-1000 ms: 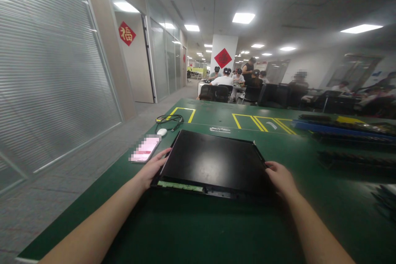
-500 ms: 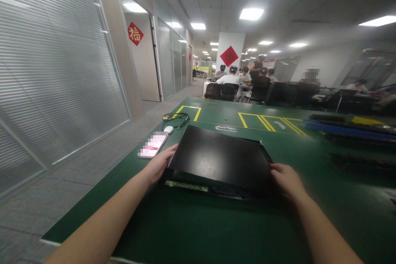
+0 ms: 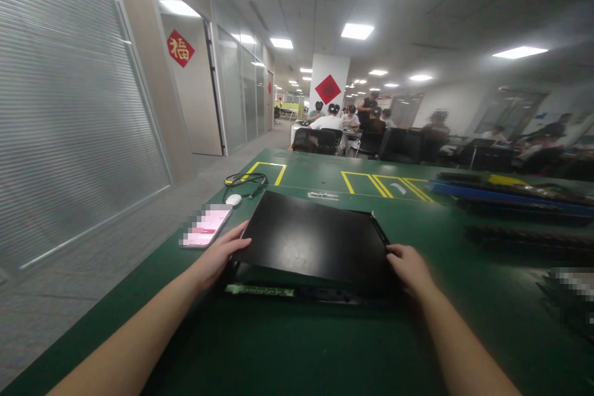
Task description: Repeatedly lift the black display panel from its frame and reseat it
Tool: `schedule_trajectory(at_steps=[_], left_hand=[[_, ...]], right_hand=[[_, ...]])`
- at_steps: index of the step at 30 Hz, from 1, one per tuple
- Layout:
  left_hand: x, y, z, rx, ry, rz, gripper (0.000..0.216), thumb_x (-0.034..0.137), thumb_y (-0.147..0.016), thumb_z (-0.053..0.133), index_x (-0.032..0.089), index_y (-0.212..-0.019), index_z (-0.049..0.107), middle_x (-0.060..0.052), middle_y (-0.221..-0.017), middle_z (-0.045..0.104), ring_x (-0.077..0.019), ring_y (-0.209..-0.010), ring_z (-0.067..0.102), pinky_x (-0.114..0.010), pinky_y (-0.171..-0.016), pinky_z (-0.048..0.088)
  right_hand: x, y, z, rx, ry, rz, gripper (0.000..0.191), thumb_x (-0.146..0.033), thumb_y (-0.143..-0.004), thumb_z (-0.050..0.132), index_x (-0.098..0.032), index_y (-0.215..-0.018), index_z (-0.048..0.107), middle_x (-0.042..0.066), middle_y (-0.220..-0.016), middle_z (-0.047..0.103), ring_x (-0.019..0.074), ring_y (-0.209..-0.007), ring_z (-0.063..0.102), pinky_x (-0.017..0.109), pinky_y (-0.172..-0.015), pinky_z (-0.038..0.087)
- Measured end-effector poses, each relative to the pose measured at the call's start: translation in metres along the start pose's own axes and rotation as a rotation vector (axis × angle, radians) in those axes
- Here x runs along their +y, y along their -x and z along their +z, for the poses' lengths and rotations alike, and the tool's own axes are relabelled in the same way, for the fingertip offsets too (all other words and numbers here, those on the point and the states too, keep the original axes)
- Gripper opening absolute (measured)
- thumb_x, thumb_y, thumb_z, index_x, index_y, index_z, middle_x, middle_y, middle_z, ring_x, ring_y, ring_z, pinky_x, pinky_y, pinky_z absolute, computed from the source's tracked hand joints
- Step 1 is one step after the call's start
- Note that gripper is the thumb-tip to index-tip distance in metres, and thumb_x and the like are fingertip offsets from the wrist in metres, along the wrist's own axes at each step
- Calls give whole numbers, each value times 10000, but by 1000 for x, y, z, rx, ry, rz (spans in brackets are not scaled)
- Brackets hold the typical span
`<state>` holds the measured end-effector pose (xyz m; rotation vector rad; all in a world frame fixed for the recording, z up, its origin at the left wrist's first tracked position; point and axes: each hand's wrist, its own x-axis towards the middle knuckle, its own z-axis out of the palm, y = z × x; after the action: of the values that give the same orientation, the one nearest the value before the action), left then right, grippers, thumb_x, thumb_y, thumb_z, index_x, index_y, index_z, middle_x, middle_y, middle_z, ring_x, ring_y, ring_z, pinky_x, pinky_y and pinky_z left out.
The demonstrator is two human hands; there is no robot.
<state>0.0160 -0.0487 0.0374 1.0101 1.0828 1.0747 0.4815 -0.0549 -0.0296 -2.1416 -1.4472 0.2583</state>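
Note:
A flat black display panel (image 3: 310,238) is in front of me, tilted, its near edge raised above a green circuit board strip (image 3: 260,291). My left hand (image 3: 227,253) grips the panel's left edge, thumb on the top face and fingers hidden beneath. At the opposite edge my right hand (image 3: 408,266) is closed with its thumb and fingertips at the side; its lower fingers are out of sight. A thin black frame (image 3: 379,228) shows along the panel's right side. Whether the circuit strip is joined to the panel cannot be made out.
On the green table (image 3: 297,352), a phone (image 3: 208,226), white mouse-like object (image 3: 233,200) and coiled black cable (image 3: 245,180) lie left of the panel. Small clear strips (image 3: 323,195) are beyond it. A blue tray (image 3: 501,195) and dark parts stand right. People sit at a farther table.
The view has turned slightly right, so the scene sits farther left. My left thumb now rests over the panel's top face. Both hands remain at its sides.

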Motion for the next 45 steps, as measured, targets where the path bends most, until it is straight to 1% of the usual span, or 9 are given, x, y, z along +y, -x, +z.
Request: schedule_trajectory(at_steps=[9,15,20,24,30,33,37,41,45], left_hand=[[0,1,-1,-25,62,49,690,286,-667,834,236,-1327,637,-89,-1357,654,-309,-1231,615,-369,-1050,471],[1,2,-1,-58,76,95,682,260,-664,839,206,-1316,644,-112,-1336,668,-331,-1192,639,-394,-1010,499],[3,5,6,-130,148,145,719,204,-680,818,182,-1364,599,-129,-1268,709,-319,-1125,678,-371,-928,545],[1,6,6,-182,182,172,749,167,-706,796,201,-1412,547,-120,-1342,664,-314,-1158,661,-361,-929,549],[0,6,2,-209,165,204,787,194,-734,783,262,-1461,489,-95,-1367,649,-315,-1170,654,-392,-964,539],[4,8,2,-161,144,218,777,223,-715,794,259,-1441,519,-90,-1338,671,-323,-1144,668,-395,-943,552],[11,8,1,-68,143,272,679,249,-692,793,232,-1349,622,-77,-1295,700,-312,-1126,675,-334,-893,559],[13,6,-4,-29,156,293,522,255,-688,771,212,-1206,723,-61,-1241,730,-288,-1099,682,-270,-791,559],[11,7,-4,-13,163,243,479,279,-675,767,225,-1151,752,-58,-1161,762,-308,-1046,698,-311,-747,569]], right_hand=[[1,0,2,33,16,-10,367,-276,-776,547,-193,-1066,757,109,-1115,677,235,-990,644,317,-851,487],[6,-5,3,34,-24,-8,404,-286,-757,548,-203,-1106,733,90,-998,677,222,-885,630,323,-774,484],[-1,-1,-4,63,-120,74,465,-303,-722,573,-233,-1162,704,41,-868,666,185,-726,605,297,-648,459],[-3,-1,-7,92,-197,112,470,-345,-716,600,-222,-1158,702,38,-841,686,192,-705,609,308,-642,459],[1,-4,-9,117,-329,137,297,-401,-698,641,-206,-878,775,97,-907,734,259,-866,655,369,-779,489],[1,-5,-10,183,-511,146,233,-377,-616,695,-208,-759,766,89,-925,746,289,-945,657,393,-839,487],[-11,-1,-17,136,-941,182,312,-325,-544,761,-199,-829,769,43,-847,756,277,-892,682,387,-820,519],[-25,7,-27,8,-1408,104,367,-331,-601,776,-217,-950,762,7,-936,767,230,-869,700,347,-805,551],[-24,12,-28,7,-1595,149,167,-317,-678,764,-216,-810,751,-10,-768,756,204,-727,703,324,-733,580]])
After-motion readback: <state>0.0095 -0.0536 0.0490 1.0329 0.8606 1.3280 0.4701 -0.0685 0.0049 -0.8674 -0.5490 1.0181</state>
